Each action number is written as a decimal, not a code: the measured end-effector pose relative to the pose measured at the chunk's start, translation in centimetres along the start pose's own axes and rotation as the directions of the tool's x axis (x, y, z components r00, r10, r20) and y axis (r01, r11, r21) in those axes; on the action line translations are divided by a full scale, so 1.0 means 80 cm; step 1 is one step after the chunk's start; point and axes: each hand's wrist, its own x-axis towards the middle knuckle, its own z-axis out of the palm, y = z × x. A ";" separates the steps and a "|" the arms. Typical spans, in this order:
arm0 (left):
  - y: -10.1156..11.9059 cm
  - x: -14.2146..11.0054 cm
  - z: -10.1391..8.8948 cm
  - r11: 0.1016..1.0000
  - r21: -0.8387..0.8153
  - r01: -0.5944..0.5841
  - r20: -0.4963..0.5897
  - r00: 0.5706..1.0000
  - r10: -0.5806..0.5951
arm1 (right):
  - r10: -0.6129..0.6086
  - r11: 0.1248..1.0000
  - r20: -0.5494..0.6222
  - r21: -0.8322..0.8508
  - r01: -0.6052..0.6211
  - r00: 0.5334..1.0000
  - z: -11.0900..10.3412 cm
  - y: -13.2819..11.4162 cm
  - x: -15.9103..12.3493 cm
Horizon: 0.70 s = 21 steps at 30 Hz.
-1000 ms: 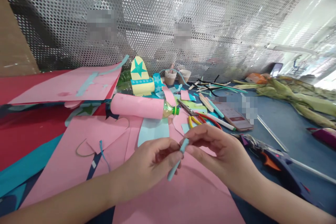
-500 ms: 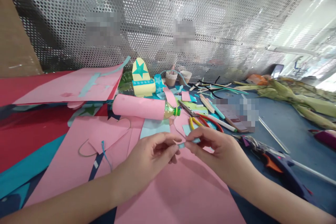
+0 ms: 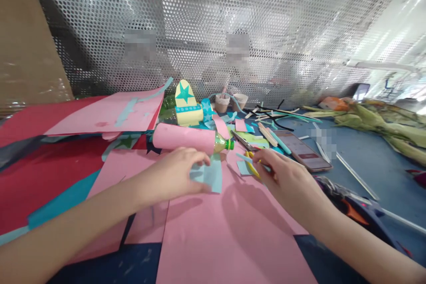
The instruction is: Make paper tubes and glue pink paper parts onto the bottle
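Note:
My left hand [image 3: 178,171] is over a light blue paper piece [image 3: 215,178], thumb and fingers apart around its left part. Whether the fingertips touch the paper I cannot tell. My right hand [image 3: 282,177] is closed on a thin light blue paper strip [image 3: 244,157], which points left from the fingers. Beneath that hand lie scissors [image 3: 242,140] with yellow and red handles, partly hidden. Just beyond my left hand lies a bottle [image 3: 186,136] wrapped in pink paper, its green cap [image 3: 229,144] to the right. Pink paper [image 3: 226,239] spreads under both hands.
A glue gun [image 3: 362,213] lies right of my right forearm. A phone [image 3: 302,151], two small cups [image 3: 239,101] and a yellow-wrapped bottle [image 3: 188,115] with a star stand or lie farther back. Red sheets [image 3: 63,168] cover the left. Dry husks [image 3: 376,126] lie far right.
My hands, together on a small light blue piece before, have parted. The left moved left and opened over the light blue paper; the right moved right with the strip. The view shifted slightly.

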 end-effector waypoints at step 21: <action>0.014 -0.025 0.039 0.823 0.477 -0.307 0.212 0.950 0.231 | -0.479 0.839 0.098 0.342 0.423 0.872 0.025 -0.038 -0.024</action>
